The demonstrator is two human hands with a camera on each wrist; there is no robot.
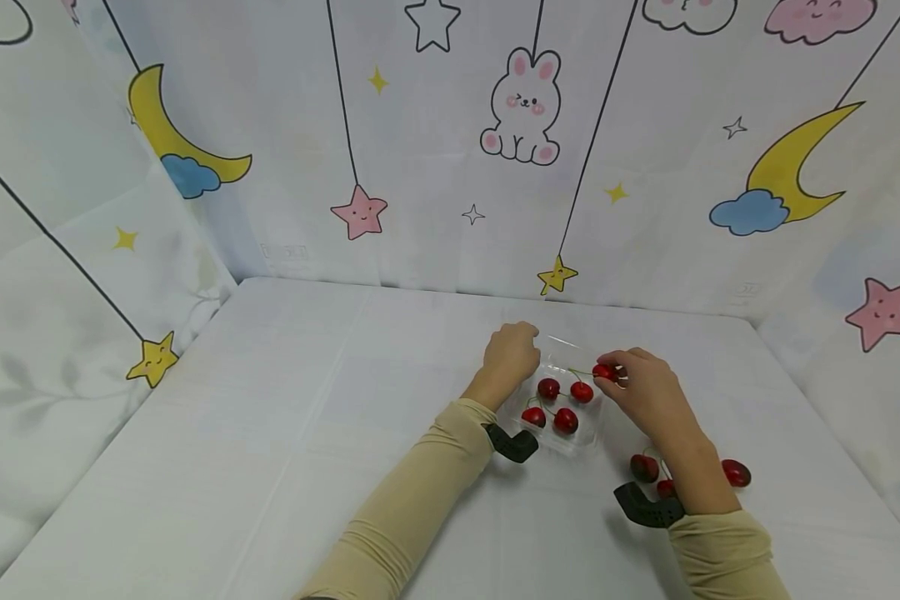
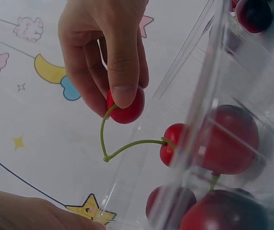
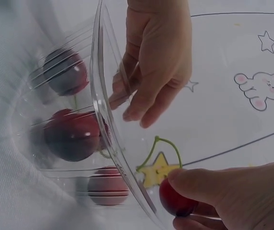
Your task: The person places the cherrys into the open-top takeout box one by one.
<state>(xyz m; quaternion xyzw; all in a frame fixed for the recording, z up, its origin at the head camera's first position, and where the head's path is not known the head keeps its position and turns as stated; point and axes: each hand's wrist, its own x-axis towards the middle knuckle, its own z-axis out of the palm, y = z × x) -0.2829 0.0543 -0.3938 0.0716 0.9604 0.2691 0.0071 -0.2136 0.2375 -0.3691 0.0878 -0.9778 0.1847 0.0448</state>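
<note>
The right hand [image 1: 648, 392] is pinching a red cherry [image 1: 604, 372] between thumb and fingers, holding it by the right edge of a clear plastic container [image 1: 589, 437]. A green forked stem [image 2: 106, 158] is arching from this fruit and linking it to a second cherry [image 1: 581, 392], which is lying inside the container.

The left hand [image 1: 512, 354] is reaching to the container's left edge, its fingers bending beside the rim; whether it is gripping the plastic, I cannot tell.

Three more cherries are resting in the container: a dark red one [image 1: 548, 388] near the linked cherry, and two [image 1: 533, 417] [image 1: 566, 421] lying side by side toward the front. Other loose cherries [image 1: 644, 467] are lying on the white counter [image 1: 195, 467] to the container's right, near the right forearm, which is partly hiding the group; one [image 1: 736, 473] is showing on the forearm's far side.

The person is wearing beige sleeves [image 1: 412, 500], and a black mount [image 1: 512, 443] is sitting at each wrist. Behind the counter, a pale backdrop [image 1: 435, 125] is displaying a winking rabbit, yellow moons, stars and clouds.
</note>
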